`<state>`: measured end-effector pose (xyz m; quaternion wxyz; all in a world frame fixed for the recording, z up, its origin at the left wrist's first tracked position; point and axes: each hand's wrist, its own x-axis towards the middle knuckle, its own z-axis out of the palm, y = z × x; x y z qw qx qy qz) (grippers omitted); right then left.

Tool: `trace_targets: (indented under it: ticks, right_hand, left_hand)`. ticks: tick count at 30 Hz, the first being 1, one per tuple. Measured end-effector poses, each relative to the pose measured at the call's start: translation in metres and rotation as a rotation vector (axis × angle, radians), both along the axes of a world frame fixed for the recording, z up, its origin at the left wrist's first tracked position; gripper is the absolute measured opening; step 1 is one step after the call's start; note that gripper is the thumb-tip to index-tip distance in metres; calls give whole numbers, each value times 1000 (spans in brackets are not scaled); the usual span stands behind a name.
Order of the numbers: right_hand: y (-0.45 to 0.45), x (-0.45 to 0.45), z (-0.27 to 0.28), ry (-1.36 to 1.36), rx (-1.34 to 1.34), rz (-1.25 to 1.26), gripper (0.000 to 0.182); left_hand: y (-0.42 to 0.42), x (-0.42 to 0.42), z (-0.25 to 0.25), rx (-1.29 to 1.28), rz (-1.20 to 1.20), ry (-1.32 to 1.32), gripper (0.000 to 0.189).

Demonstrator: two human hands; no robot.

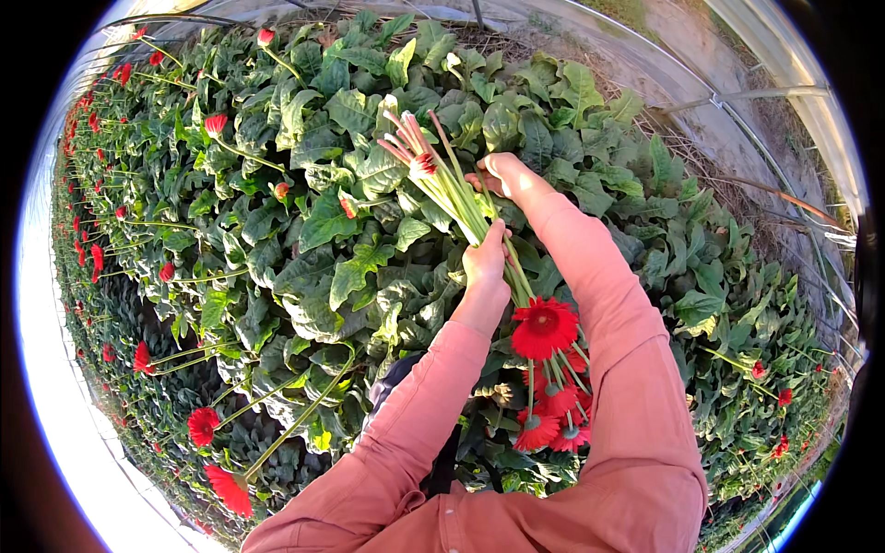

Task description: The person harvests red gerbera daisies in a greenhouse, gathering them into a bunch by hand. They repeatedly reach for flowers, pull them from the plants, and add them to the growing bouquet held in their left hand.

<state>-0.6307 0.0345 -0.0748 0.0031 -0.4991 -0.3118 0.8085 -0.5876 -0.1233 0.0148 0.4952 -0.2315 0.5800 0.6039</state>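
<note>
My left hand [486, 263] grips a bundle of long green gerbera stems [453, 197] with pale pinkish cut ends pointing up and away from me. The bundle's red gerbera blooms [545, 326] hang head down between my forearms, several clustered below one large open flower. A small dark-red flower head [422, 164] shows against the stems near their cut ends. My right hand [508, 177] is just right of the bundle, fingers curled close to a thin stem. Whether those fingers hold it is hidden.
Dense gerbera leaves [359, 276] surround me. Red flowers on long stalks stand at left, including a large bloom [228, 489] near my left sleeve and a half-open one [216, 124] farther up. Metal tubing [715, 100] and plastic sheeting [691, 41] border the bed at upper right.
</note>
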Motion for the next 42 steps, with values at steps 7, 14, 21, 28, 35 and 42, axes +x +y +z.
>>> trace_targets:
  ticks: [7, 14, 21, 28, 35, 42]
  right_hand:
    - [4, -11, -109, -304, 128, 151, 17]
    - [-31, 72, 8, 66, -50, 10, 18]
    - [-65, 182, 186, -44, 81, 15, 13]
    - [-160, 292, 251, 15, 252, -224, 12]
    - [-283, 377, 319, -88, 537, -447, 15]
    - [-409, 457, 385, 28, 644, -569, 13]
  left_hand:
    - [-6, 25, 8, -19, -80, -4, 24]
    - [-29, 76, 62, 73, -91, -116, 21]
    - [-43, 105, 89, 394, -209, -258, 34]
    - [-83, 163, 111, 594, -351, -325, 31]
    - [-163, 239, 153, 817, -538, -426, 25]
    - [-269, 305, 229, 705, -692, -355, 27]
